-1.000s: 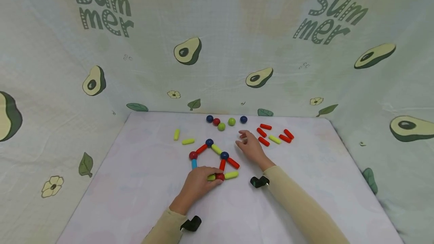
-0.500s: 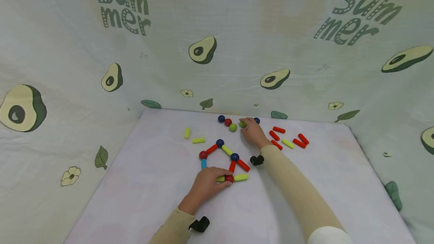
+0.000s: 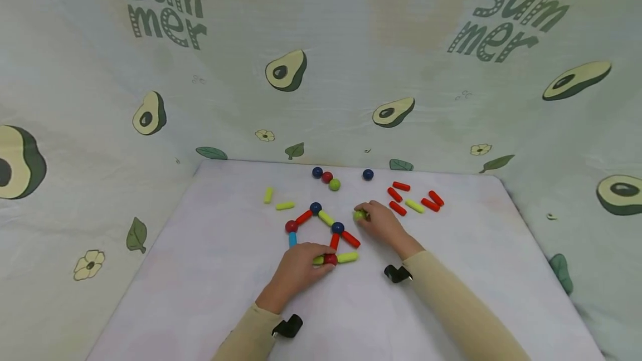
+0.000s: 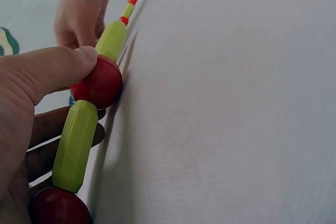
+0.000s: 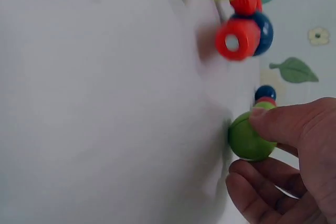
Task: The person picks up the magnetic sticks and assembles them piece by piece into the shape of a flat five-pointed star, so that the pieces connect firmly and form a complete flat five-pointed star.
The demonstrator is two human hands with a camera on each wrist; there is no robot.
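"While the right grip (image 3: 385, 226) pinches a green ball (image 5: 249, 137), what does the left grip (image 3: 297, 272) do?"
"It clamps a red ball (image 4: 100, 85) on the side of the frame (image 3: 326, 218) farthest from the counter (image 3: 210, 294)'s far edge. Best kept steady."
"And the green ball?"
"Between the frame and the loose rods (image 3: 414, 205) toward the counter's far right corner. I'd move it low and slowly, clear of the jutting red rod (image 3: 351, 239) until its aim is sure."
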